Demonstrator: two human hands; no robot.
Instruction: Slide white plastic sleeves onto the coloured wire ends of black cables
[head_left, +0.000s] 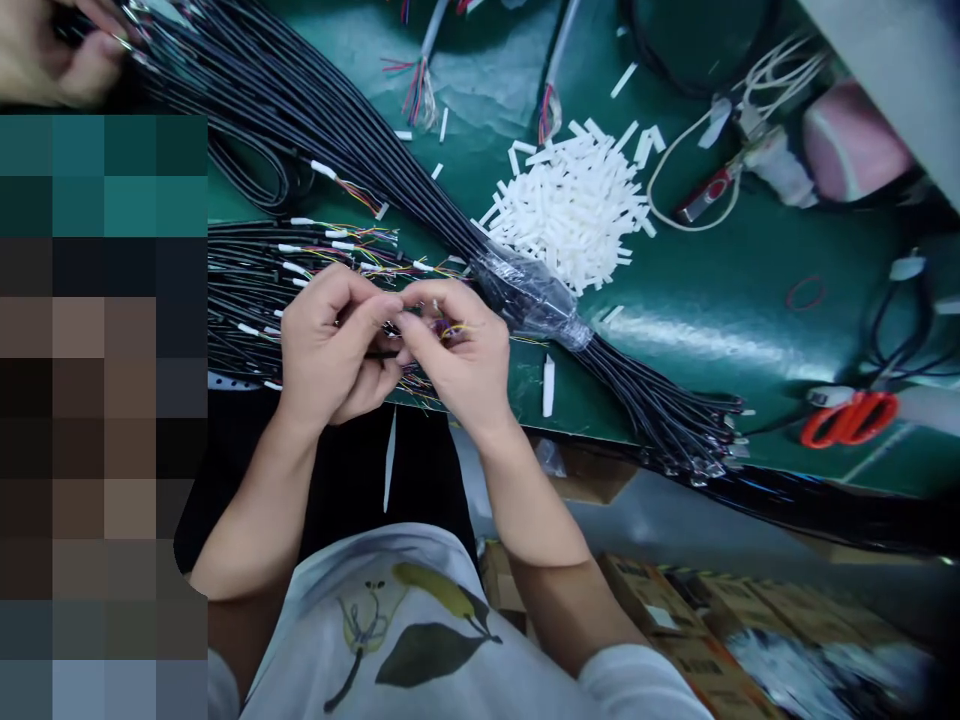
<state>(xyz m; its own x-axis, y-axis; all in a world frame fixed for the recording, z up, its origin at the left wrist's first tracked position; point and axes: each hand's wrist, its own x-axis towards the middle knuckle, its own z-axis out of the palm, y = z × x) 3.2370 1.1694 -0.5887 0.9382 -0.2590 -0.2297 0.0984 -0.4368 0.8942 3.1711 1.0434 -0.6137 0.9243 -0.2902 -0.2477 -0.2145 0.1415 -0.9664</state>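
My left hand (334,345) and my right hand (461,350) meet at the front edge of the green table, thumbs and forefingers pinched close together. Between them are the thin coloured wires (446,328) of a cable end; the exact grip point is hidden by my fingers. Beneath and to the left lies a row of black cables (244,270) with white sleeves and frayed coloured wire ends. Beyond my hands runs a thick bundle of black cables (360,135), wrapped in clear plastic film (529,290). A heap of short white tubes (574,205) sits just past the film.
Orange-handled scissors (847,418) lie at the right. Behind them are a red USB stick (703,195) on a white cord and a pink roll (855,140). Another person's hand (75,60) holds cable ends at upper left. Cardboard boxes (675,620) stand below the table.
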